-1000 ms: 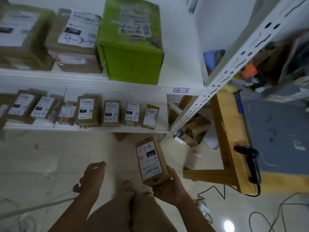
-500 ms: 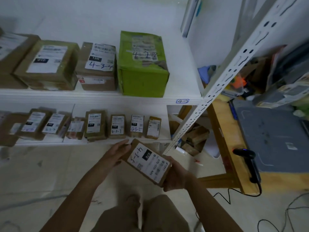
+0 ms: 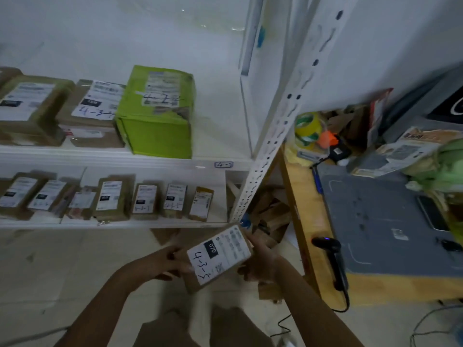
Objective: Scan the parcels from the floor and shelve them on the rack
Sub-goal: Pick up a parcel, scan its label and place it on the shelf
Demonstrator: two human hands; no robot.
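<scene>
White rack (image 3: 265, 151) ahead, lower shelf (image 3: 150, 223) row crowded. Parcel (image 3: 220, 256) mid-air above floor (image 3: 62, 271), left hand (image 3: 170, 262) and right hand (image 3: 261, 261) fingers curled on its ends. Risk: squeezing in topples neighbour parcels (image 3: 200, 206); regrip drops it.

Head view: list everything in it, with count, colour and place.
held parcel: one, brown with a white label, in front of the rack's lower shelf
green box: one, green, upper shelf
brown boxes: at least two, brown, upper shelf, left of the green box
small parcels: about seven, brown, in a row on the lower shelf
rack: one, white, left half of the view
table: one, wooden, right of the rack
scanner: one, black, table's near edge
mat: one, grey, on the table
tape roll: one, yellow-green, table's far end
left hand: grips the parcel's left edge
right hand: grips its right edge
</scene>
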